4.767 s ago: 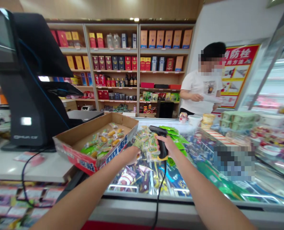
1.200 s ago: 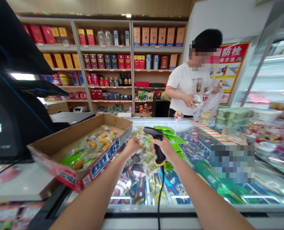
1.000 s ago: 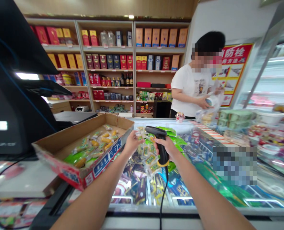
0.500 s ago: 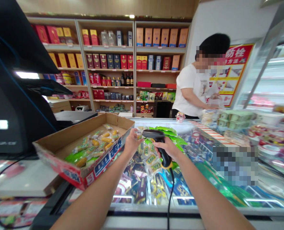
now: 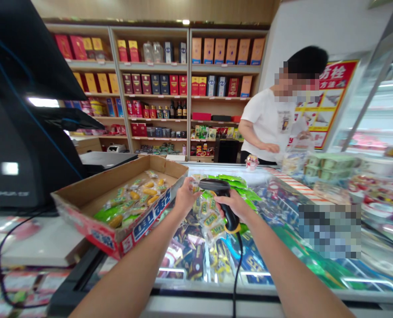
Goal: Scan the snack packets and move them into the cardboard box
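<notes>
My right hand (image 5: 235,206) grips a black barcode scanner (image 5: 219,194) with a yellow-ringed handle; its cable hangs down toward me. The scanner head points left at a small clear snack packet (image 5: 194,184) pinched in my left hand (image 5: 184,196). Below both hands lies a pile of similar yellow-green snack packets (image 5: 210,217) on the glass lid of a chest freezer (image 5: 276,207). Left of my hands sits an open cardboard box (image 5: 93,199) with more packets inside.
A black checkout terminal (image 5: 20,145) stands at the left on a white counter. Across the freezer a person in a white shirt (image 5: 272,126) handles a plastic bag. Cups and tubs (image 5: 329,163) crowd the right. Shelves of boxed goods (image 5: 169,84) fill the back wall.
My left hand has lifted one packet from the pile up to the scanner's head, and the scanner has tilted left toward it. The person opposite shifted right with the bag.
</notes>
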A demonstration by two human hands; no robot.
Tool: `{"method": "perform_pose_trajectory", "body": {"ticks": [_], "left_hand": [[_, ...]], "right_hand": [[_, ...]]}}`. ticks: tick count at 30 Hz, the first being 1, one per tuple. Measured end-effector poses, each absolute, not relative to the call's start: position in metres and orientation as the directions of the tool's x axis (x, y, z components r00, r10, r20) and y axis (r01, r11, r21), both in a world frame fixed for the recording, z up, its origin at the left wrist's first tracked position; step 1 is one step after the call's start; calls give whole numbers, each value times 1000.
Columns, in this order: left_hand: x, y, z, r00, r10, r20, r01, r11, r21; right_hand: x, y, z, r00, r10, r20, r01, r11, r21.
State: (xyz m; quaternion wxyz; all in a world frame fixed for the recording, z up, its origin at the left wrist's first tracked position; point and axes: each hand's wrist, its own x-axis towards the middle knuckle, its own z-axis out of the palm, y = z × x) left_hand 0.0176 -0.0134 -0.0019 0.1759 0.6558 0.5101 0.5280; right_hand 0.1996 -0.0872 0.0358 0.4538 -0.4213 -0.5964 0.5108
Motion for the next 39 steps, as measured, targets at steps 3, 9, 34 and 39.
{"method": "perform_pose_trajectory", "body": {"ticks": [3,9,34,39], "left_hand": [[19,-13,-3,-70,872,484,516,-383,766],[15,-33,27,19,893,450,780,-295,552],[-36,-50,95,199,913,356,941,-280,192],[9,-31,24,253,944,213,928,-298,221]], "right_hand": [[200,-85,34,-227,966,127,10,133,-991],[195,-83,30,-215,971,104,-108,82,-991],[143,-70,70,-96,995,29,-217,8,-976],[187,-75,48,44,999,18,-196,26,-980]]}}
